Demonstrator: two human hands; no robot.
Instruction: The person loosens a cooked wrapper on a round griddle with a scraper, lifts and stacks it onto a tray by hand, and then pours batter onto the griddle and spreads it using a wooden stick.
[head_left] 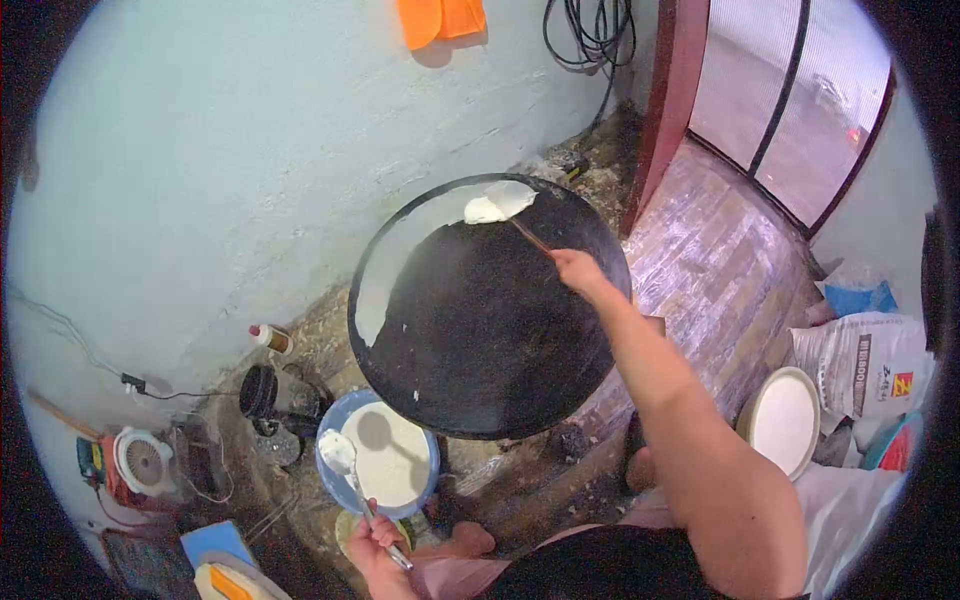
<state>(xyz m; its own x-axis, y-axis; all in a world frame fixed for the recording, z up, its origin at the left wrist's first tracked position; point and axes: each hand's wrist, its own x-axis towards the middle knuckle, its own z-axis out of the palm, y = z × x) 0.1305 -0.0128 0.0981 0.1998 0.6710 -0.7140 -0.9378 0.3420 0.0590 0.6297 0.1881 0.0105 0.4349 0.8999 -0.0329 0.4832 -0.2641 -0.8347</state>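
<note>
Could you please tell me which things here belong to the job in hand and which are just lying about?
In the job:
round black griddle
white batter
spreader in right hand
ladle in left hand
blue basin

Apparently just about:
coiled cable
printed sack
red-capped bottle

The round pan looks like metal, dull and not shiny. The batter on it is smooth and wet. The ladle is shiny metal. The tub looks like smooth plastic. The wall is bumpy, and the floor shines.
</note>
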